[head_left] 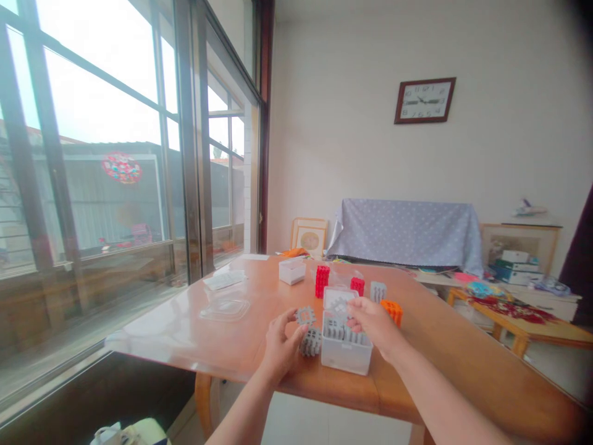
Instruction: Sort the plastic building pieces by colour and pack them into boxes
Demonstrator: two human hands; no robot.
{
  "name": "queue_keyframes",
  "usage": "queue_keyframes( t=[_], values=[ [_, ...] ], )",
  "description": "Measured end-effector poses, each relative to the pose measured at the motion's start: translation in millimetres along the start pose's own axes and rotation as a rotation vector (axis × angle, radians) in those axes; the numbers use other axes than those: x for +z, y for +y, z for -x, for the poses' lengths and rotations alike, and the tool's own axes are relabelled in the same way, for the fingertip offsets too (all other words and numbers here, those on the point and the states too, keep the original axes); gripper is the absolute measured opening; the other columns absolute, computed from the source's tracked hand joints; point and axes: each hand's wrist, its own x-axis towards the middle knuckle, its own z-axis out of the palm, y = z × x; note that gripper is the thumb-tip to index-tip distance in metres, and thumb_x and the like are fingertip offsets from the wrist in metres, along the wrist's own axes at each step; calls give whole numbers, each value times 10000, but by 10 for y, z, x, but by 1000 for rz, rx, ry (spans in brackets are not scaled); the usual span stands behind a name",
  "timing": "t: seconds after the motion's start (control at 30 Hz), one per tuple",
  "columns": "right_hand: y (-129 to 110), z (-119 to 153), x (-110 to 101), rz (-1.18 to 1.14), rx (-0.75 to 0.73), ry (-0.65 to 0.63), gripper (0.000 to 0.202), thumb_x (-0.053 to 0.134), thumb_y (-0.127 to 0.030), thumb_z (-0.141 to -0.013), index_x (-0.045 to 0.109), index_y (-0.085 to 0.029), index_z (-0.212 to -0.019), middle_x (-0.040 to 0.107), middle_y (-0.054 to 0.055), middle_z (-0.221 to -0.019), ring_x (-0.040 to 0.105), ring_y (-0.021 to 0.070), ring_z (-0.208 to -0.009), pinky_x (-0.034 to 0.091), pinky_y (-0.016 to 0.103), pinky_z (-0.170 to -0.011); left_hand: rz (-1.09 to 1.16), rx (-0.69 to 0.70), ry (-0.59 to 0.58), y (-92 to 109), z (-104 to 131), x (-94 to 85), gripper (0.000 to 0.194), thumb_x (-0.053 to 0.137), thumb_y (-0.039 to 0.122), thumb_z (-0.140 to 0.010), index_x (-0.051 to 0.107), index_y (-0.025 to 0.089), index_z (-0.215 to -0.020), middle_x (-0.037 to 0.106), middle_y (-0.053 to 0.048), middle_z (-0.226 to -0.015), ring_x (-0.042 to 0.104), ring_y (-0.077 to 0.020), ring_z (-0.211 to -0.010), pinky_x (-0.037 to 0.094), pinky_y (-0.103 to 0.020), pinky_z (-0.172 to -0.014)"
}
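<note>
My left hand pinches a flat grey toothed piece with an open centre, a grey puzzle piece, just above a stack of like grey pieces on the table. Closed on another grey piece, my right hand is over a clear plastic box. Several grey pieces stand on edge in rows inside that box. Behind and beside it are a tall red stack, a smaller red stack, a grey stack and an orange stack.
The wooden table carries a white box, a clear lid and papers towards the window. A low side table stands to the right. A cloth-covered object is by the wall.
</note>
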Motion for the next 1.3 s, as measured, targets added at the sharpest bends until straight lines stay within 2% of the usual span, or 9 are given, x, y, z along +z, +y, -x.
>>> queue_keyframes(
  t=[0.1, 0.23, 0.33, 0.47, 0.6, 0.83, 1.1, 1.3],
  values=[
    [8, 1, -45, 162, -59, -44, 249, 728, -349, -733, 710, -178, -913, 723, 13, -767, 671, 186, -706, 489, 268, -605, 3, 17, 21, -25, 8, 3, 491, 700, 492, -868, 644, 253, -1294, 701, -81, -1232, 622, -265, -1201, 459, -454, -1078],
    [92, -2, -73, 480, -216, -182, 203, 656, -333, -777, 733, -178, -883, 739, 18, -788, 662, 195, -759, 486, 288, -693, 16, 31, 16, -14, 22, -18, 478, 699, 485, -877, 644, 262, -1296, 698, -81, -1239, 620, -265, -1215, 463, -452, -1077],
    [145, 30, -76, 614, -230, -262, 195, 617, -306, -802, 750, -189, -883, 751, 22, -793, 667, 197, -764, 479, 293, -722, 23, 35, 14, -4, 26, -29, 480, 698, 478, -884, 635, 263, -1309, 692, -85, -1249, 617, -267, -1221, 454, -463, -1086],
    [123, 107, -62, 752, -260, -281, 211, 594, -291, -829, 782, -226, -901, 780, 20, -841, 680, 203, -798, 462, 290, -738, 26, 42, 8, -2, 28, -30, 461, 705, 466, -884, 641, 267, -1295, 688, -86, -1258, 612, -272, -1231, 448, -475, -1090],
    [45, 155, -30, 849, -318, -307, 232, 555, -293, -867, 779, -246, -829, 779, 7, -811, 673, 199, -791, 439, 283, -736, 33, 53, 13, 4, 24, -31, 462, 724, 463, -868, 652, 271, -1282, 693, -81, -1244, 616, -273, -1223, 453, -471, -1083],
    [38, 180, 7, 864, -332, -367, 298, 506, -306, -909, 756, -227, -769, 757, 11, -768, 642, 188, -756, 420, 268, -725, 31, 55, 5, 3, 22, -33, 463, 725, 461, -866, 649, 277, -1285, 693, -80, -1239, 616, -277, -1224, 446, -481, -1085],
    [-23, 231, 28, 780, -338, -352, 344, 482, -362, -938, 732, -207, -759, 740, 8, -752, 623, 185, -749, 430, 263, -723, 29, 70, -7, 6, 25, -40, 477, 726, 471, -866, 639, 289, -1298, 690, -76, -1240, 619, -274, -1216, 440, -482, -1087],
    [-91, 214, 26, 670, -347, -257, 377, 480, -443, -943, 761, -203, -871, 749, 18, -790, 660, 218, -831, 482, 294, -791, 48, 100, -4, 59, 33, -72, 475, 717, 460, -879, 625, 307, -1320, 684, -70, -1263, 616, -269, -1221, 440, -479, -1090]
  ],
)
